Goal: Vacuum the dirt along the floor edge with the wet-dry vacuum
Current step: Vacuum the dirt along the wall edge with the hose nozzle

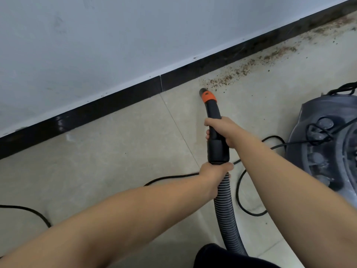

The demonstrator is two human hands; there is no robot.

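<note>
Near baseboard (pixel 108 105), nozzle (pixel 205 93) beside dirt (pixel 228 78); right hand (pixel 222 130) grips wand (pixel 214 120), left hand (pixel 212 173) grips hose (pixel 225 206)

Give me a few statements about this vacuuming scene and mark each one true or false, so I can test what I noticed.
1. Both hands hold the vacuum: the right hand grips the black wand, the left hand grips where it joins the ribbed hose. True.
2. The nozzle points at a clean white carpet. False: it sits on tiled floor, at the near end of the dirt.
3. The brown dirt lies along the dark baseboard. True.
4. The vacuum body stands on the person's left. False: it is on the right.
5. A black cord lies on the floor. True.
</note>
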